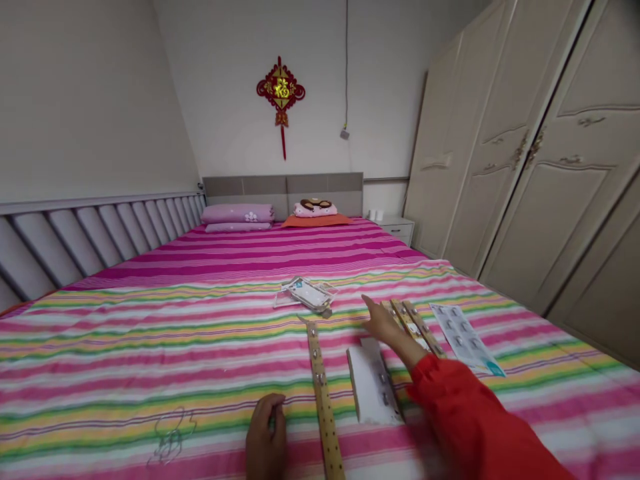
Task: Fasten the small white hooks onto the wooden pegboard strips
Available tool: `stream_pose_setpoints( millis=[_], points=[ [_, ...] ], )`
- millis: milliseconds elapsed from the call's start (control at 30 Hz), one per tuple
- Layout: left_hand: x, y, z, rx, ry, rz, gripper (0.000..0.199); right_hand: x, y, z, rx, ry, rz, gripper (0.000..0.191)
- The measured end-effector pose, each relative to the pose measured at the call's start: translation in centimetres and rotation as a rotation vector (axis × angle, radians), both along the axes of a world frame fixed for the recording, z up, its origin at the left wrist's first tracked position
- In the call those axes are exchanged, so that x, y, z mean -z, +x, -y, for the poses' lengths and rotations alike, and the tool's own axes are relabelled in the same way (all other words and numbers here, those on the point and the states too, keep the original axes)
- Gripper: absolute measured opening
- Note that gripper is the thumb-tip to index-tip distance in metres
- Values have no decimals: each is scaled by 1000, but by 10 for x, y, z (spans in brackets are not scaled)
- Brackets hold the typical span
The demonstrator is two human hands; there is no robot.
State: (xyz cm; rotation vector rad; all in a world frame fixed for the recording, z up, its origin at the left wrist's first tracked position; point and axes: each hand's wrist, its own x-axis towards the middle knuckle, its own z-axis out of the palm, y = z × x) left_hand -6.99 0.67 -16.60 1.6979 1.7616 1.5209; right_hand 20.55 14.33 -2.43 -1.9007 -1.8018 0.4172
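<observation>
My left hand (pixel 267 437) rests low on the bed, fingers loosely curled, a gap showing beside the thumb and nothing visible in it. Just to its right lies a long tan perforated strip (pixel 327 427) with several small metal pieces along its upper part. My right hand (pixel 383 325), in a red sleeve, is slightly blurred over the bed, index finger stretched forward and no object seen in it. Beneath and beside that wrist are several similar strips (pixel 423 327). A white card (pixel 369 387) with small metal pieces at its right edge lies nearer me, between the long strip and the right arm.
A pile of clear packets and white cards (pixel 310 295) lies ahead on the striped sheet (pixel 150 360). On the right is a printed card with rows of small pieces (pixel 465 337). Tangled thin cord or wire (pixel 171 437) lies at left. A wardrobe (pixel 530 180) stands right.
</observation>
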Motion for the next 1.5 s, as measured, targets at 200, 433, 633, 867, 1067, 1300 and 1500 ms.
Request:
stream_pose_setpoints(
  millis=[200,433,633,867,1067,1300,1500],
  points=[
    [-1,0,0,-19,30,20,19,42,-22,87,105,-61,63,72],
    [-3,0,1,-34,83,34,19,75,-28,130,234,24,-42,78],
    [-8,2,2,-28,80,79,20,86,-19,127,260,151,-576,79],
    [-15,3,3,-34,82,184,22,79,-18,157,196,170,-929,61],
    [-49,23,20,-19,82,222,24,72,-13,185,149,150,-1321,65],
    [-106,91,55,410,25,34,22,68,-29,216,72,82,-1412,76],
    [-110,125,66,544,-24,-225,33,72,-29,229,32,76,-1310,61]
  ],
)
